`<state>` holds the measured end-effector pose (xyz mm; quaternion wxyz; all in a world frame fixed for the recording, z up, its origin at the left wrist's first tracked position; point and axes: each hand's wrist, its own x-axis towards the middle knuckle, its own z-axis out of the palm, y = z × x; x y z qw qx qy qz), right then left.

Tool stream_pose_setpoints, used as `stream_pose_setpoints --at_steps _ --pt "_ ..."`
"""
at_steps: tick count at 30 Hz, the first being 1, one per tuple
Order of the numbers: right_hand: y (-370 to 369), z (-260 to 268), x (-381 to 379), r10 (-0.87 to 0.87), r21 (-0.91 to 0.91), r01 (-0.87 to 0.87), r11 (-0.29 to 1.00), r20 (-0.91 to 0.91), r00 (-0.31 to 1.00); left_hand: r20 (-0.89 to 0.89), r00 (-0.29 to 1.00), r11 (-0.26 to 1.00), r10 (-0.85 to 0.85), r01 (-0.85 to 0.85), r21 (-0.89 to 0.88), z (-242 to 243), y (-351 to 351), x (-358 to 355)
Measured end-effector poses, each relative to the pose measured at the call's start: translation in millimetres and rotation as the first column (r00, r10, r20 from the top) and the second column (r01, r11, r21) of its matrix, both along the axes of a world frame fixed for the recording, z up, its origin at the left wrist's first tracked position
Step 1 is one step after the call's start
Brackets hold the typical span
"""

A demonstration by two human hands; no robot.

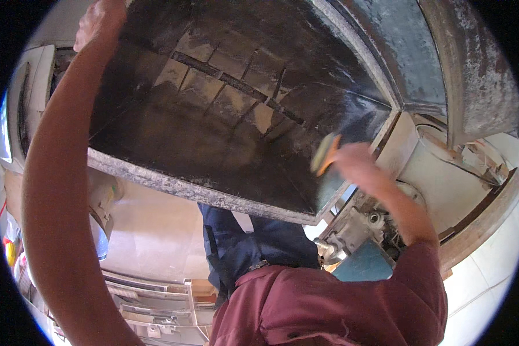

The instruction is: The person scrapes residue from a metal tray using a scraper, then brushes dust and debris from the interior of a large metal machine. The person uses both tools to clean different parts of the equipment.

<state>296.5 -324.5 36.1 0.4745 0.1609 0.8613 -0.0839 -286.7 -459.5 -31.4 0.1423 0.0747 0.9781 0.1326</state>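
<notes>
Before me lies a large dark basin-like box (pixel 201 197) with a pale, crusted rim. Its floor (pixel 190 142) is dark and dusty, with lighter brown patches and a slotted bar (pixel 242 86) crossed by thin grooves. My right hand (pixel 357 164) is closed around a brush or scrubbing block with an orange handle (pixel 328 155), over the box's near right corner; it is blurred. My left hand (pixel 96 24) is raised at the upper left, by the box's far left edge. Its fingers are partly hidden, so whether it grips the edge is not clear.
A grey metal panel or lid (pixel 406 47) stands at the upper right. Machine parts (pixel 374 220) and a blue-green panel (pixel 363 264) lie to the right, beside a wooden-edged surface (pixel 480 242). Shelves with assorted items (pixel 155 302) stand at the lower left.
</notes>
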Motion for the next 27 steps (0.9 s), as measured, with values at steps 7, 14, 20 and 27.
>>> stream_pose_setpoints --at_steps 7,14,20,27 --pt "-107 -302 26 0.281 0.144 -0.278 0.95 -0.006 0.96 0.035 0.997 0.997 -0.069 0.071 -0.04 -4 -5 -6" --pt "-18 -96 10 -0.061 -0.122 0.063 0.99 0.019 0.998 0.01 0.999 0.999 -0.045 0.045 -0.017 -9 -5 -9" --pt "86 115 -29 -0.009 0.296 -0.034 0.954 0.14 0.99 0.053 0.998 0.997 -0.042 0.045 -0.061 -8 -3 -6" --pt "125 -34 -83 0.094 0.238 -0.136 0.962 0.179 0.979 -0.016 0.996 0.996 -0.092 0.092 0.011 -8 -9 -5"
